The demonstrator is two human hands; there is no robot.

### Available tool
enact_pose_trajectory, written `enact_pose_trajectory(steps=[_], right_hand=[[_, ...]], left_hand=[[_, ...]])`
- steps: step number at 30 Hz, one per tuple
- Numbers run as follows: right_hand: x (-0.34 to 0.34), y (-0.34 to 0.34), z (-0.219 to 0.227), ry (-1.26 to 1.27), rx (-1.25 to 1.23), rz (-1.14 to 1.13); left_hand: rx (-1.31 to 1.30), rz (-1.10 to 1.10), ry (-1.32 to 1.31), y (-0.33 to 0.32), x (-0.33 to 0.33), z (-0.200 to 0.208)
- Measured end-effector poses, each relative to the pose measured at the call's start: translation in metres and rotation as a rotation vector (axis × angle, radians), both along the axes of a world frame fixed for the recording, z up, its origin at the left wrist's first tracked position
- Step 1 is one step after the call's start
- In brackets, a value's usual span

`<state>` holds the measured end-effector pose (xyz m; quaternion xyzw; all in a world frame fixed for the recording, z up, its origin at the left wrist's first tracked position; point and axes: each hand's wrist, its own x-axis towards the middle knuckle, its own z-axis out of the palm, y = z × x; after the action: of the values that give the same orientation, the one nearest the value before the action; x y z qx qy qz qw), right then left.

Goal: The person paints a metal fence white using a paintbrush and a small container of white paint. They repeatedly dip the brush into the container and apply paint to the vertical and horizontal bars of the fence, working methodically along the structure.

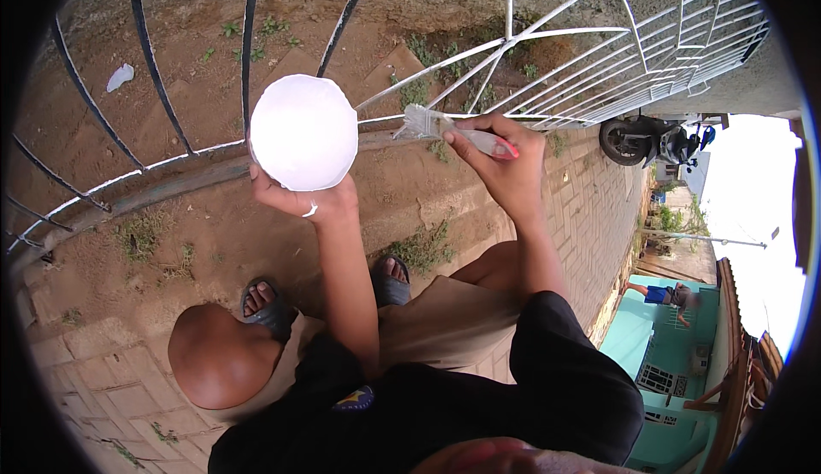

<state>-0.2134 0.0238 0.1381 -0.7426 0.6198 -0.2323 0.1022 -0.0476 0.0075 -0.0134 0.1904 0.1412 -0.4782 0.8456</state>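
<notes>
My left hand point(321, 204) is closed round the side and underside of a round bowl of white paint point(304, 132), held in front of the fence. A white smear of paint marks that hand. Between the fingers of my right hand point(505, 162) is the handle of a paintbrush point(475, 138), with a red tip at its end. White-coated bristles point left, close to the lower rail of the metal fence point(547, 29). To the right the fence bars are white; to the left several dark bars point(150, 55) rise from a whitened rail.
Brick paving point(581, 209) and bare soil with weeds lie around my sandaled feet. A parked motorcycle point(654, 140) stands near the fence's far end. Another person point(671, 296) is by a turquoise house point(633, 328) at the right. Beyond the bars lies a white scrap point(121, 77).
</notes>
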Motion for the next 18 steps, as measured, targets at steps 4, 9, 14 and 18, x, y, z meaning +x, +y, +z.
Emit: enact_pose_trajectory(steps=[4,9,14,18], right_hand=[[-0.003,0.022,0.043,-0.387,-0.109,-0.221],[-0.001,0.044,0.051,-0.741,-0.480,0.047],[-0.003,0.044,0.059,-0.180,-0.296,0.281],[-0.004,0.035,0.050,0.001,-0.229,0.294]], left_hand=[[-0.037,-0.106,-0.075,0.008,-0.008,0.003],[-0.089,-0.219,-0.079,0.015,-0.043,0.007],[-0.275,-0.285,0.016,0.026,-0.073,-0.005],[-0.341,-0.338,0.042,0.031,-0.093,0.000]])
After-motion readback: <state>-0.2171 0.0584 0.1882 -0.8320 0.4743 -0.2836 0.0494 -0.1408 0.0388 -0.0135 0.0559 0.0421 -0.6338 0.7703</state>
